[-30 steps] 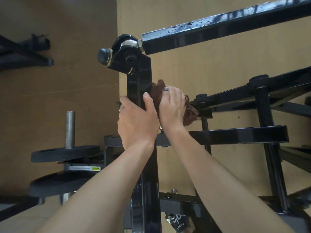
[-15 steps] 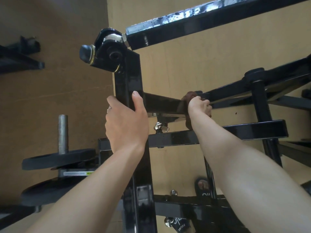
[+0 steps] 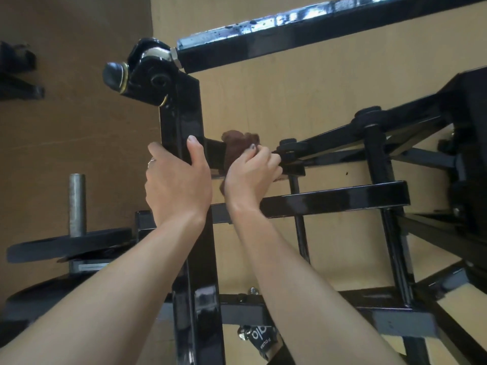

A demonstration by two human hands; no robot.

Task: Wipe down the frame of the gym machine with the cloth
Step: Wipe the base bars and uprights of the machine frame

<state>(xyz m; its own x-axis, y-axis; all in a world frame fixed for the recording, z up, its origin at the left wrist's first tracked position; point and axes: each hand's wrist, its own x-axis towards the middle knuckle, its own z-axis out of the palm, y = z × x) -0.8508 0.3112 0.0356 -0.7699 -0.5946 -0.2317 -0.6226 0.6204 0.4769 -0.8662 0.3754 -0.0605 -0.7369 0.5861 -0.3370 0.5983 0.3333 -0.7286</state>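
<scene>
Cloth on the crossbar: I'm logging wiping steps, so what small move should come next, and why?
Probably slide the cloth rightward along the short bar. The right hand grips it bunched on the bar beside the upright, which the left hand holds, so the bar's stretch toward the joint looks left to wipe.

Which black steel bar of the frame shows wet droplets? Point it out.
The long black square bar slanting across the top, joined to the pivot. Its upper face glistens with droplets; the lower crossbar below the hands shows none.

The right hand [image 3: 253,169] covers most of the cloth [image 3: 237,148]; the frame [image 3: 184,122] extends past the picture's edges.
</scene>
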